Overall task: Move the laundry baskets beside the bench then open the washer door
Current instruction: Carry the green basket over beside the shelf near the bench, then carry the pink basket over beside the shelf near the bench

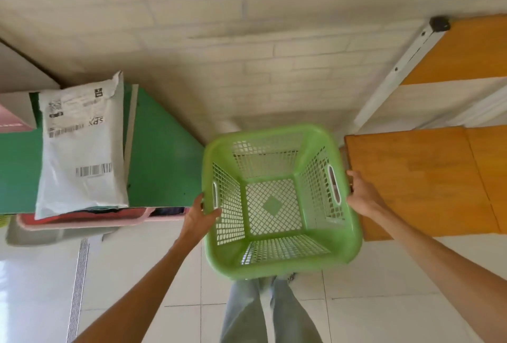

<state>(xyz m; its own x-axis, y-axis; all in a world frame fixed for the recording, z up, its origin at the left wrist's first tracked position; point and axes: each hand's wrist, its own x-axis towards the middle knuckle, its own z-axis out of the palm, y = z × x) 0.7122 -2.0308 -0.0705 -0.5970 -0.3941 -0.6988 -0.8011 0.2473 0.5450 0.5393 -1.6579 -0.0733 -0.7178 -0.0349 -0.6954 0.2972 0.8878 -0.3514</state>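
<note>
An empty green mesh laundry basket (279, 260) hangs in front of me above the tiled floor, between a green bench (164, 167) on the left and an orange wooden surface (417, 178) on the right. My left hand (199, 212) grips the basket's left rim by its handle slot. My right hand (362, 196) holds the right rim beside the other handle slot. A pink basket (82, 220) with dark clothes shows under the bench's front edge. No washer is in view.
A white shipping bag (82, 148) lies on the green bench, with a pink box (13, 120) at far left. A brick wall (247, 41) stands behind. A white metal frame (395, 74) edges the orange panels. My legs (269, 312) are below the basket.
</note>
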